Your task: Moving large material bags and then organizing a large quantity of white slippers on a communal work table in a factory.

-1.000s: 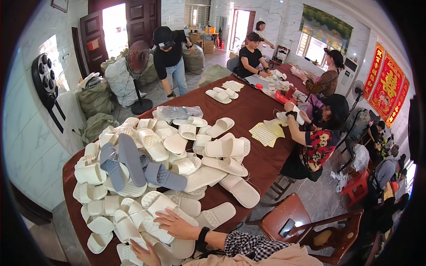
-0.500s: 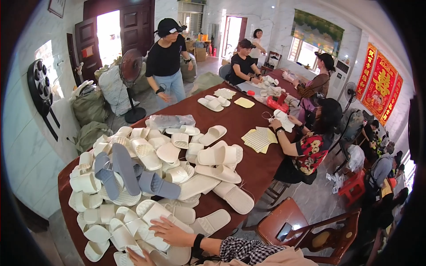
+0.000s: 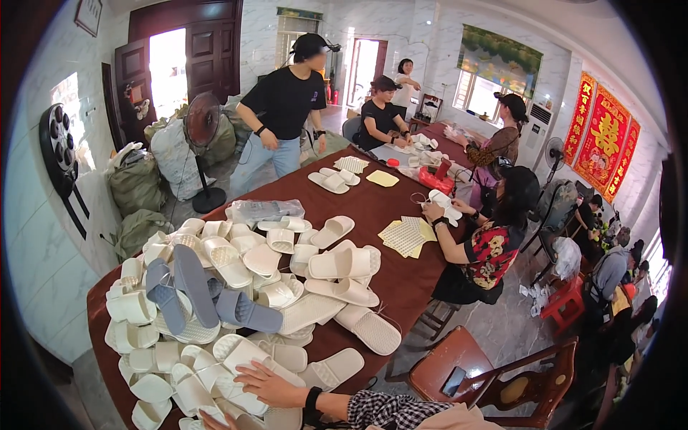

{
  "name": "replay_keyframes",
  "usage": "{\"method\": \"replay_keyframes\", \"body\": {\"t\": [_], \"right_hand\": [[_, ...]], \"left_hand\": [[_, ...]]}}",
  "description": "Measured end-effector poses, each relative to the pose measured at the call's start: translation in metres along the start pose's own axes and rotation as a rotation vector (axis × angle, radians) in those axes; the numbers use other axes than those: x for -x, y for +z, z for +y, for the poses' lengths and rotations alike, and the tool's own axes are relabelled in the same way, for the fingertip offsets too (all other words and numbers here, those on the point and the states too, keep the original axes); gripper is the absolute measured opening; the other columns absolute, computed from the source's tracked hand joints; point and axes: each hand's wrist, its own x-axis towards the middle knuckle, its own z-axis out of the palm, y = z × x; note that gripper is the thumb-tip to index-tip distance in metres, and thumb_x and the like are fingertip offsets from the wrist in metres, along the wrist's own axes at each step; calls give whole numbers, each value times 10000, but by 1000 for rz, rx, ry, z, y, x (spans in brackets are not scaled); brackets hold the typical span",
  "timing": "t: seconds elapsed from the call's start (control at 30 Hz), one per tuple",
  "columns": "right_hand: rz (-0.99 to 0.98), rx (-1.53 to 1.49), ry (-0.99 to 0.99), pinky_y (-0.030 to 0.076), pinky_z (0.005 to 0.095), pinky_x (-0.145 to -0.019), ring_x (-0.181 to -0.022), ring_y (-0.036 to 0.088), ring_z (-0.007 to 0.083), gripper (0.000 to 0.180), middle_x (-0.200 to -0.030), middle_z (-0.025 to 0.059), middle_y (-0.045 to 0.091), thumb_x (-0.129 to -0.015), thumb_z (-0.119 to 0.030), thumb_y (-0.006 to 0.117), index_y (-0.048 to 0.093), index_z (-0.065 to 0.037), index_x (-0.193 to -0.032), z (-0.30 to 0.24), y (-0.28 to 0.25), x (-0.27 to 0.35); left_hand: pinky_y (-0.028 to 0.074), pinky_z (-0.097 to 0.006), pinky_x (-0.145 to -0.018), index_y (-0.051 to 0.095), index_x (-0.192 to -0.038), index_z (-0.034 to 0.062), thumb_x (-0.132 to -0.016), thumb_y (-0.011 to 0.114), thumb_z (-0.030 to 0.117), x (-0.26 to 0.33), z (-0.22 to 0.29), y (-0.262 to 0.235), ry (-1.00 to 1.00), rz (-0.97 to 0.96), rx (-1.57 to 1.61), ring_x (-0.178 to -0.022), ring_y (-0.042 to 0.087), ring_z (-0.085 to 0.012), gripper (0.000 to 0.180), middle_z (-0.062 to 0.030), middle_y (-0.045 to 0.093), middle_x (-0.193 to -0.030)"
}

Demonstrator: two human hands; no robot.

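Note:
A heap of white slippers covers the near left of the table. My right hand lies on a white slipper at the front of the heap, fingers stretched out and spread over it. Its wrist carries a black band, below a checked sleeve. At the lower edge, part of my left hand shows beside the same group of slippers. Most of that hand is cut off, so its grip is hidden. Several grey-blue slippers lie on top of the heap, behind my hands.
The brown-covered table runs away to the far right. A clear plastic bag lies behind the heap. Yellow and white sheets lie near a seated co-worker handling a white slipper. Another person stands across the table. A wooden chair stands at right.
The view has shifted slightly. The standing person across the table has turned and raised their arms a little. My right hand stays on the white slipper; less of my left hand shows.

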Motion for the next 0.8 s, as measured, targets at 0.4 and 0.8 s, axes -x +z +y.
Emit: {"method": "replay_keyframes", "body": {"t": [0.4, 0.8], "right_hand": [[20, -16, -10, 53, 467, -1160, -1405, 153, 244, 344, -1388, 49, 382, -684, -34, 632, 537, -70, -1013, -1, 1, 1], [43, -31, -23, 61, 471, -1163, -1404, 148, 247, 355, -1372, 53, 385, -684, -45, 640, 538, -66, -1024, -1, -1, 2]], "left_hand": [[385, -540, -908, 225, -1445, 79, -893, 416, 570, 2, 4, -5, -6, -17, 27, -1121, 442, -473, 763, -294, 410, -1280], [408, -539, -875, 239, -1443, 72, -901, 427, 553, 0, -12, 9, 70, 30, -9, -1086, 462, -480, 748, -301, 419, -1257]]}}
